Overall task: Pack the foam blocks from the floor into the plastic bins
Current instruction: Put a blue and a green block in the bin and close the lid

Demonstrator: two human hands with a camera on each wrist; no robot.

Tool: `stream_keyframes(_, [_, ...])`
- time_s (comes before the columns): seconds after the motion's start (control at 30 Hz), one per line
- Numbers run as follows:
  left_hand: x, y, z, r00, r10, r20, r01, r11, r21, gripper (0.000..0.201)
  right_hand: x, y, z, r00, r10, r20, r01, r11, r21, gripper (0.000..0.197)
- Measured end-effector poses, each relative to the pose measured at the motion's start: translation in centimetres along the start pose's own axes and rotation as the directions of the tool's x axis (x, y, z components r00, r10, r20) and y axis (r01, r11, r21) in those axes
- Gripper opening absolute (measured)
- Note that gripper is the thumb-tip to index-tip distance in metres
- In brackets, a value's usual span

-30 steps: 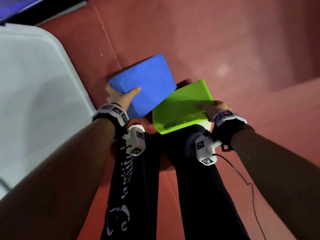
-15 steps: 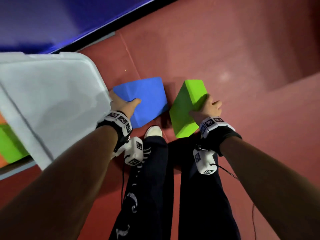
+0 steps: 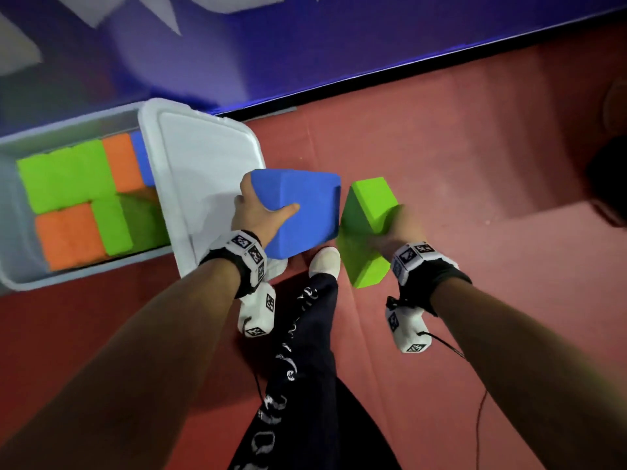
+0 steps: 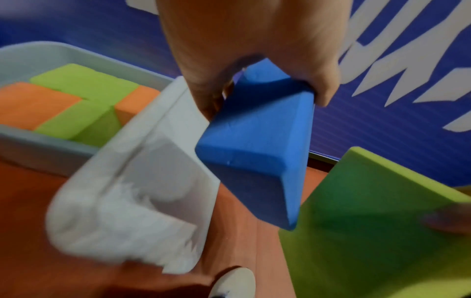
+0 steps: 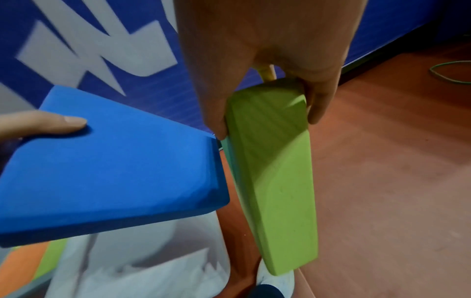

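My left hand grips a blue foam block in the air, thumb on its near face, fingers over its far end; the left wrist view shows the same blue block pinched from above. My right hand holds a green foam block upright just right of the blue one, thumb and fingers clamped on its narrow top. Left of both stands a grey plastic bin packed with green and orange blocks. A white lid leans across the bin's right end, below my left hand.
Red floor spreads to the right and front. A blue wall with white lettering runs behind the bin. My legs and a white shoe are directly below the blocks. A green cable lies on the floor at far right.
Both hands have lifted their blocks and carried them leftward and forward toward the bin. My view has risen, bringing the bin's packed blocks and the blue wall into sight.
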State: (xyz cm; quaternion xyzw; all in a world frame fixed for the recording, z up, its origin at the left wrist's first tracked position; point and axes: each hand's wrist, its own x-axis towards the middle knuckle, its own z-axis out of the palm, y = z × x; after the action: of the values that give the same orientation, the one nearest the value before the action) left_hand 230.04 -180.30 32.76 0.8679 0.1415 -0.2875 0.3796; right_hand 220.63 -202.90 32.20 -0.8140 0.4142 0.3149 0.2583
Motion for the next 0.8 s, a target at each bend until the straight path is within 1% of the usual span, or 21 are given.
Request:
stream_keyframes(0.07, [-4.0,-2.0,-2.5,0.995,0.049,-0.092,-0.054,0.997,-0.057,0.098,-3.7,-1.2,0.3,0.993,-0.09,-0.075,0.092,0.996,0.014,0.089])
stream_keyframes(0.13, [-6.4,-3.9,-4.5,0.979,0.058,-0.195,-0.076,0.994,-0.084,0.096,-6.4,-2.0,0.7,0.979,-0.143,-0.142,0.145,0.989,-0.001,0.084])
stream_keyframes(0.2, [-8.6,-6.2,-7.7,0.945,0.064,-0.32,-0.111,0.985,-0.13,0.094,-9.8,-3.0,1.9,0.964,-0.199,-0.178,0.198,0.98,-0.022,0.083])
stream_keyframes(0.23, [-9.3,-7.5,-9.8,0.92,0.064,-0.386,-0.135,0.978,-0.16,0.093,-11.5,-4.0,2.6,0.953,-0.237,-0.186,0.236,0.971,-0.028,0.082])
stream_keyframes(0.33, [-10.8,-11.3,-15.2,0.862,0.044,-0.505,-0.174,0.961,-0.214,0.092,-16.1,-6.3,4.2,0.94,-0.298,-0.163,0.288,0.954,-0.085,0.078])
stream_keyframes(0.4, [-11.9,-14.2,-18.6,0.839,0.049,-0.542,-0.198,0.955,-0.22,0.091,-19.1,-8.6,5.3,0.92,-0.365,-0.146,0.343,0.927,-0.153,0.076])
stream_keyframes(0.47, [-13.3,-17.3,-21.0,0.828,0.016,-0.561,-0.164,0.963,-0.214,0.091,-21.6,-11.5,6.6,0.889,-0.442,-0.118,0.415,0.888,-0.199,0.075])
stream_keyframes(0.53, [-14.9,-21.1,-22.1,0.813,-0.043,-0.581,-0.108,0.969,-0.223,0.093,-23.5,-14.8,8.3,0.859,-0.509,-0.057,0.487,0.846,-0.218,0.077])
stream_keyframes(0.6, [-15.8,-24.8,-23.6,0.781,-0.141,-0.608,-0.046,0.958,-0.283,0.094,-25.4,-19.0,11.0,0.825,-0.565,0.011,0.547,0.795,-0.263,0.077])
stream_keyframes(0.67, [-15.4,-27.3,-25.1,0.753,-0.207,-0.625,-0.008,0.947,-0.322,0.094,-26.8,-22.5,13.5,0.811,-0.584,0.039,0.567,0.768,-0.299,0.075])
stream_keyframes(0.7, [-15.1,-28.7,-26.4,0.747,-0.223,-0.626,0.01,0.946,-0.325,0.094,-27.6,-24.3,15.4,0.81,-0.584,0.049,0.567,0.76,-0.316,0.075])
stream_keyframes(0.73, [-14.5,-29.7,-27.7,0.749,-0.212,-0.628,0.011,0.951,-0.308,0.094,-28.3,-25.9,17.0,0.81,-0.583,0.061,0.57,0.758,-0.318,0.075])
stream_keyframes(0.77, [-14.3,-30.0,-28.4,0.763,-0.18,-0.621,0.005,0.962,-0.272,0.094,-28.6,-26.6,18.0,0.814,-0.577,0.068,0.568,0.766,-0.3,0.075])
stream_keyframes(0.8, [-13.4,-31.1,-30.1,0.771,-0.157,-0.617,0.003,0.97,-0.243,0.096,-28.9,-28.5,19.9,0.814,-0.576,0.076,0.571,0.77,-0.284,0.076])
